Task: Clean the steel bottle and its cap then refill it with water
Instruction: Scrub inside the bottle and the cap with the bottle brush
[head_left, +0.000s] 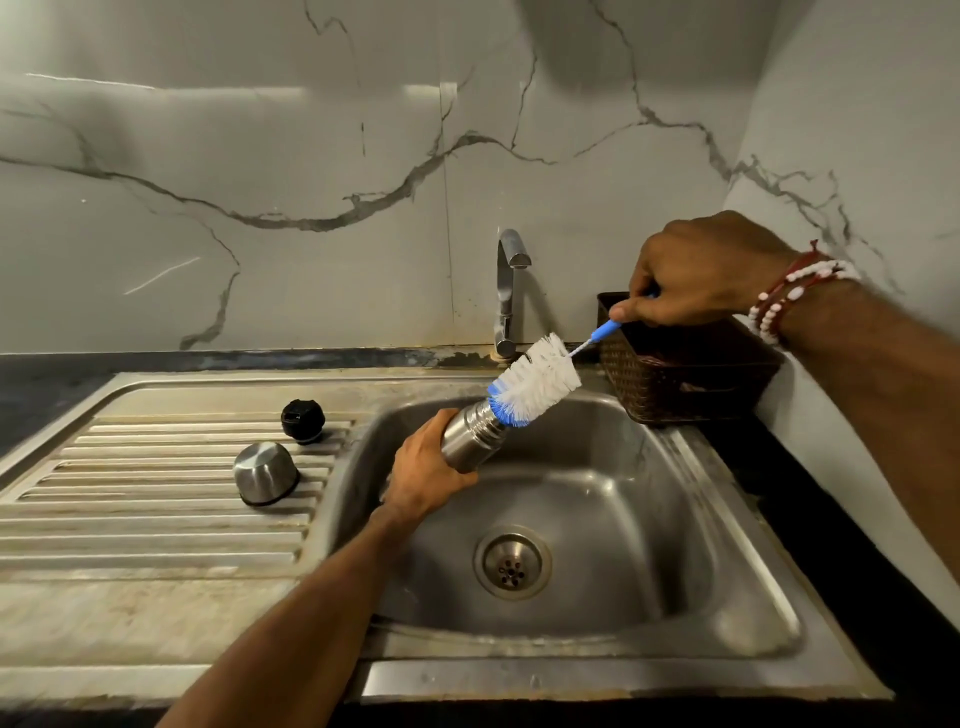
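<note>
Sink | 1 bottle, 1 brush, 2 caps | 2 hands gripping.

At the sink — two hands, one steel bottle, one brush, two caps, one tap, one basket.
</note>
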